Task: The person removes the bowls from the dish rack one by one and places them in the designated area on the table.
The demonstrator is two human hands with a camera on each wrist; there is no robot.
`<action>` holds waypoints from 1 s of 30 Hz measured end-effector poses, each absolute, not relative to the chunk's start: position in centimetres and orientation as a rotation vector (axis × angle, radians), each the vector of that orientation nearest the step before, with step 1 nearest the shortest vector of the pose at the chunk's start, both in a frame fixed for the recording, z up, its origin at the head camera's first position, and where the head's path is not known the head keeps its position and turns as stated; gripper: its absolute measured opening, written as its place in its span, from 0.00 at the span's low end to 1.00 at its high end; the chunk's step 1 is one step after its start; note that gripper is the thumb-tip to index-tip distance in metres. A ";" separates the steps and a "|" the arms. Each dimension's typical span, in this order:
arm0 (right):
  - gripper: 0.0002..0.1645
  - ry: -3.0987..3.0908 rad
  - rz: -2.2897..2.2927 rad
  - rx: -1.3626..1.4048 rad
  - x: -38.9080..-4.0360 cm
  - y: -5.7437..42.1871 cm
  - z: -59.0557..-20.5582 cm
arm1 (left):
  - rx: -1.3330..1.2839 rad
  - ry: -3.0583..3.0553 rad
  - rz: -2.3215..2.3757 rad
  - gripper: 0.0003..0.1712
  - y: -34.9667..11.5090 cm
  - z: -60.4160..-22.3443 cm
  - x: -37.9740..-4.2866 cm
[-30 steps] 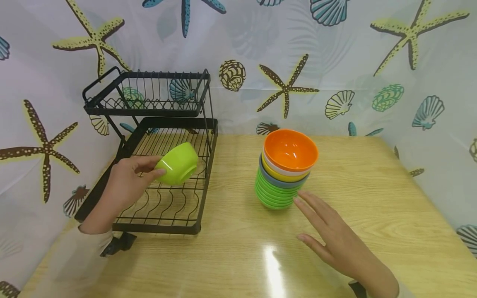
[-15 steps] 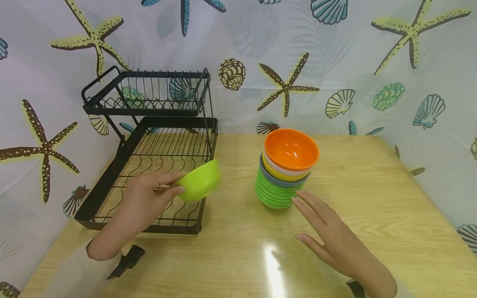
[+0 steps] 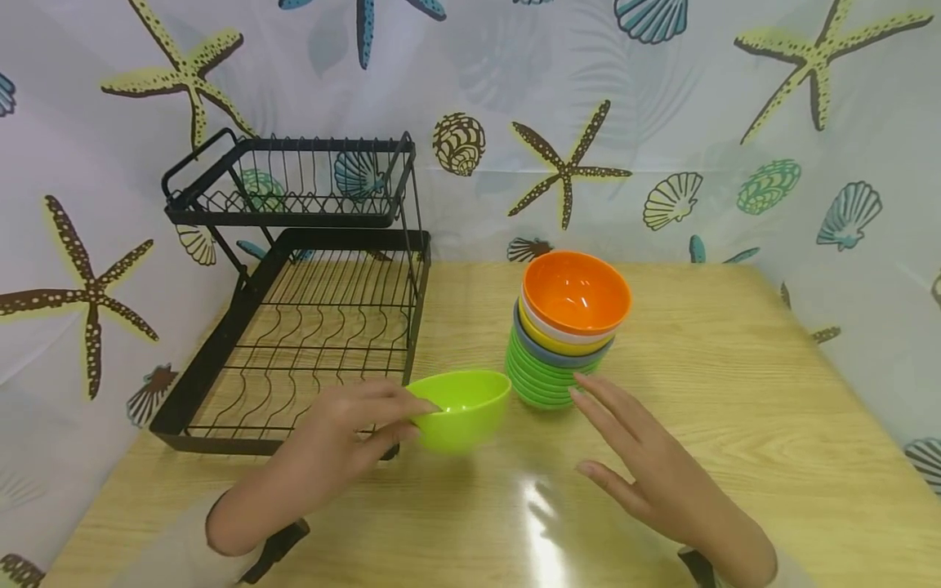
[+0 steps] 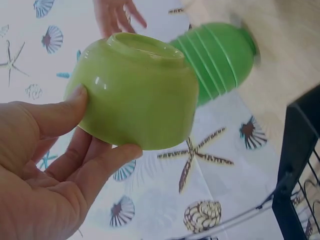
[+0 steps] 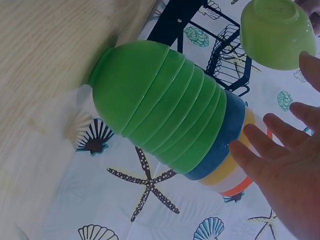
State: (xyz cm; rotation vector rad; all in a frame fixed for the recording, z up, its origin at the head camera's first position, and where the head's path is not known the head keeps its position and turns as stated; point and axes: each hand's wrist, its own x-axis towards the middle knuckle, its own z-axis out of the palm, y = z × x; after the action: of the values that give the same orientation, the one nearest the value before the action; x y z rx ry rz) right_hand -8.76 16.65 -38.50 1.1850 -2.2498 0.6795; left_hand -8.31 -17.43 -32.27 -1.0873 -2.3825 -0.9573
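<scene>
A lime-green bowl (image 3: 463, 416) is held upright above the table, slightly tilted. My left hand (image 3: 353, 437) pinches its rim, thumb on one side and fingers on the other; the left wrist view shows this grip on the bowl (image 4: 140, 95) closely. Just behind and to the right stands a stack of nested bowls, with several green bowls (image 3: 540, 380) at the bottom, then a blue, a yellow and a white one. An orange bowl (image 3: 577, 292) tops the stack. My right hand (image 3: 647, 465) hovers beside the stack, fingers extended, holding nothing.
A black two-tier dish rack (image 3: 275, 441) stands on the left of the wooden table (image 3: 735, 392). Its upper tier (image 3: 287, 219) rises at the back. A patterned cloth (image 3: 684, 98) with starfish and shells hangs behind and at the sides.
My left hand has carried the lime-green bowl right and toward me, from over the rack to near the stack, turning its opening upward. My right hand has barely moved.
</scene>
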 end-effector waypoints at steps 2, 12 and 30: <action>0.36 -2.230 0.685 1.215 -8.7 16.4 -38.4 | -1.143 -2.356 -0.972 0.19 -16.9 -32.5 -8.3; 0.33 -2.117 0.691 1.298 -8.2 15.5 -37.6 | -1.358 -2.165 -0.801 0.20 -15.1 -33.6 -8.4; 0.14 -1.745 0.734 1.392 -8.3 14.2 -37.2 | -1.516 -1.961 -0.524 0.24 -13.2 -34.1 -8.0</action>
State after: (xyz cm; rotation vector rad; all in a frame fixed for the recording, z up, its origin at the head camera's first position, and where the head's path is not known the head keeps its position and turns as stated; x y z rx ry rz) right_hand -8.27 14.23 -37.19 1.3916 -1.7450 0.7337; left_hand -7.98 -13.19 -34.08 -1.5161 -1.9607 -0.5238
